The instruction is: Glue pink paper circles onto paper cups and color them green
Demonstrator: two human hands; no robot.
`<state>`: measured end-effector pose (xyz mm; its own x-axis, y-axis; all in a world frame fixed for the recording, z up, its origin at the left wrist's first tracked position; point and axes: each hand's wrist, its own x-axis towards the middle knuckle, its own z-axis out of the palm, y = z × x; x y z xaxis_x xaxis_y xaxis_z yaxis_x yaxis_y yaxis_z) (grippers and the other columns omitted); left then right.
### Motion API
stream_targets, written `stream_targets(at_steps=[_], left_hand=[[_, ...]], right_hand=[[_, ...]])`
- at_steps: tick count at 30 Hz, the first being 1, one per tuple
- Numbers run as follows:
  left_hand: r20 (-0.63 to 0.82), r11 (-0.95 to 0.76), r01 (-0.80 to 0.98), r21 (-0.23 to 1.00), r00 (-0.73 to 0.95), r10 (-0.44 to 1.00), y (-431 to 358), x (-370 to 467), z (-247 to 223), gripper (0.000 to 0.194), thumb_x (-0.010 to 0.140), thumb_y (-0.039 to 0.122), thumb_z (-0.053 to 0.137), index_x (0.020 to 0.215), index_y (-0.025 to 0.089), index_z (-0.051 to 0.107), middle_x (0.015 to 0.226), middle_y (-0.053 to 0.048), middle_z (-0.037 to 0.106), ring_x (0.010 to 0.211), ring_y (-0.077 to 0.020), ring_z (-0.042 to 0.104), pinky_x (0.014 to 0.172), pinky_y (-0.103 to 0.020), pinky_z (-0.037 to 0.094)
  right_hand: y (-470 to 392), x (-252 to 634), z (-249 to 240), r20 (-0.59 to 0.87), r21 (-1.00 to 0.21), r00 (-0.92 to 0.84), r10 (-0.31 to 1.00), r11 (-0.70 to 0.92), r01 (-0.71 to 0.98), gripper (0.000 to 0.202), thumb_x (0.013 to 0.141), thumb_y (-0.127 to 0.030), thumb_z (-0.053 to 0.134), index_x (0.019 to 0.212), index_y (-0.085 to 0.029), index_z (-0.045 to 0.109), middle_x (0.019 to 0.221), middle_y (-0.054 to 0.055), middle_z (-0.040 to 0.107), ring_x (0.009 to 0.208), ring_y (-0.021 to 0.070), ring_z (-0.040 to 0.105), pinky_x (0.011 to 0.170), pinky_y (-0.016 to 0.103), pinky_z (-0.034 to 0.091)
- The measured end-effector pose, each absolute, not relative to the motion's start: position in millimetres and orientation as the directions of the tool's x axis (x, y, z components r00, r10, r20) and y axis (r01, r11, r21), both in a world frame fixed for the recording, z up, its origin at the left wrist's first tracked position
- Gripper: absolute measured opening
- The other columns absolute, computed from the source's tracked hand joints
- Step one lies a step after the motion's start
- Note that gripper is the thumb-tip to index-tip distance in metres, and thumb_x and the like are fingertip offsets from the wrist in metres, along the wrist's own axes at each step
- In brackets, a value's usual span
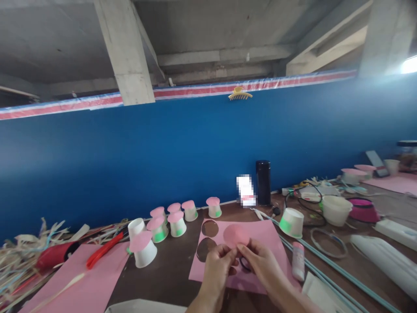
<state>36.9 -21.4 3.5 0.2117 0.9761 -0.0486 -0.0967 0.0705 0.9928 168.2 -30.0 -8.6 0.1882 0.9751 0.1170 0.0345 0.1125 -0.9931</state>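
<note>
A round pink paper disc (235,234) is pinched at its near edge between the fingertips of both my hands. My left hand (217,267) is closed on its left side, and my right hand (260,261) is closed on its right. Beneath them lies a pink paper sheet (269,234) with round holes cut in its left part, the dark table showing through. A dark loop shows just below my right fingers; I cannot tell what it belongs to. To the left, several upturned white paper cups (145,254) carry pink discs on top.
Right of the sheet are a glue stick (298,261), an upturned cup (291,222) with a green patch and pale blue strips. A black bottle (263,182) and a phone (246,191) stand by the blue partition. Red-handled scissors (100,254) lie left on another pink sheet.
</note>
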Motion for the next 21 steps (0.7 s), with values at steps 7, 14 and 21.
stream_targets(at_steps=[7,14,21], left_hand=[[-0.076,0.094,-0.089,0.992,0.187,0.979,-23.7,39.0,4.9,0.041,0.062,0.052,0.073,0.068,0.013,0.061,0.063,-0.003,0.060,0.060,-0.0135,0.055,0.052,-0.022,0.041],[-0.063,0.069,-0.027,0.997,0.175,0.983,-26.0,38.1,11.9,0.039,0.066,0.051,0.070,0.066,0.013,0.061,0.061,-0.002,0.058,0.059,-0.0123,0.054,0.053,-0.021,0.040],[-0.029,0.035,-0.025,0.999,0.197,0.980,-24.5,40.6,6.7,0.036,0.069,0.049,0.068,0.067,0.014,0.061,0.061,-0.002,0.059,0.057,-0.0123,0.054,0.051,-0.021,0.039]], right_hand=[[-32.5,169.0,-4.4,0.164,-0.985,0.254,0.953,0.145,0.091,0.034,0.067,-0.049,0.064,0.060,-0.017,0.054,0.053,-0.004,0.050,0.049,0.0088,0.042,0.046,0.021,0.030],[-37.1,165.1,2.4,0.089,-0.996,0.164,0.983,0.092,-0.010,0.039,0.071,-0.055,0.060,0.072,-0.016,0.059,0.055,-0.003,0.052,0.045,0.0070,0.038,0.041,0.020,0.028],[-35.1,166.3,-0.9,0.066,-0.997,0.201,0.977,0.070,-0.012,0.034,0.068,-0.049,0.063,0.065,-0.016,0.055,0.049,-0.005,0.045,0.045,0.0073,0.038,0.042,0.020,0.028]])
